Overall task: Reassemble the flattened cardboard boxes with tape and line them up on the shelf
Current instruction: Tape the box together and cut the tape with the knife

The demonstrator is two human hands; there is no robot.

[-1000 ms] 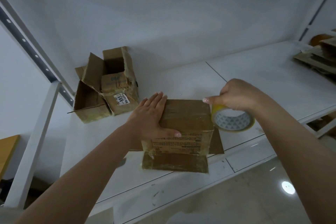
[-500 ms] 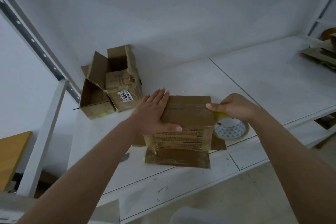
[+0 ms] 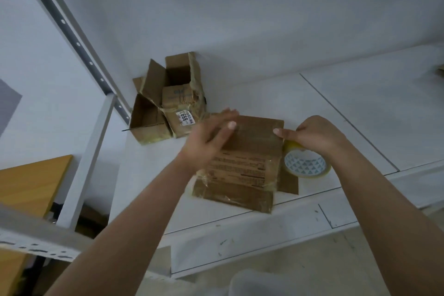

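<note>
On shelf [image 3: 276, 94]: right hand [image 3: 314, 136] grips tape roll [image 3: 305, 163]; left hand [image 3: 211, 137] (blurred) fingers straight.

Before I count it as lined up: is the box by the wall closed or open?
Open. The box by the wall has its flaps standing apart, and its dark inside shows.

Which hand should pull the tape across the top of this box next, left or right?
Probably the right hand: it already grips the tape roll at the box's right edge. The left hand is open over the top, blurred, and better suited to steadying.
</note>
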